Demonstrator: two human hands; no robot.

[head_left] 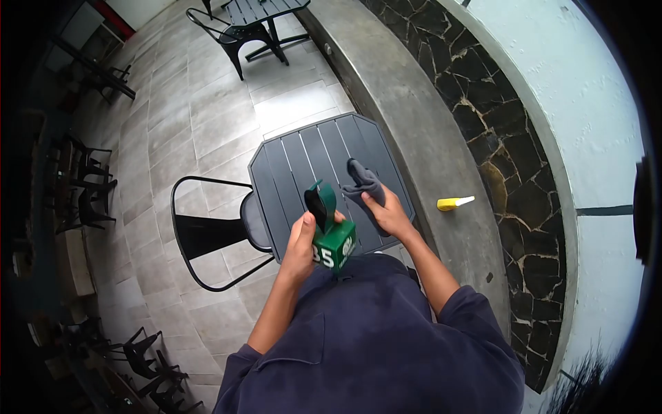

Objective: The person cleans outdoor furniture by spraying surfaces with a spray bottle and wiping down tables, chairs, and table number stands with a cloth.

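Observation:
My left hand [301, 243] is closed around a green table number block [335, 243] with white digits, of which "35" shows. A dark strap-like loop [321, 201] rises from the block's top. In my right hand [390, 214] is a bunched grey cloth [364, 185], pinched between thumb and fingers. Both things are held above the near part of a dark slatted table [295, 159], close in front of my body. The fingertips under the block and behind the cloth are partly hidden.
A black metal chair [207, 233] stands left of the table. Along the right runs a concrete ledge [407, 117] with a yellow bottle [451, 203] with a white tip lying on it. Farther off are another table [262, 11] and chair [238, 40] on the tiled floor.

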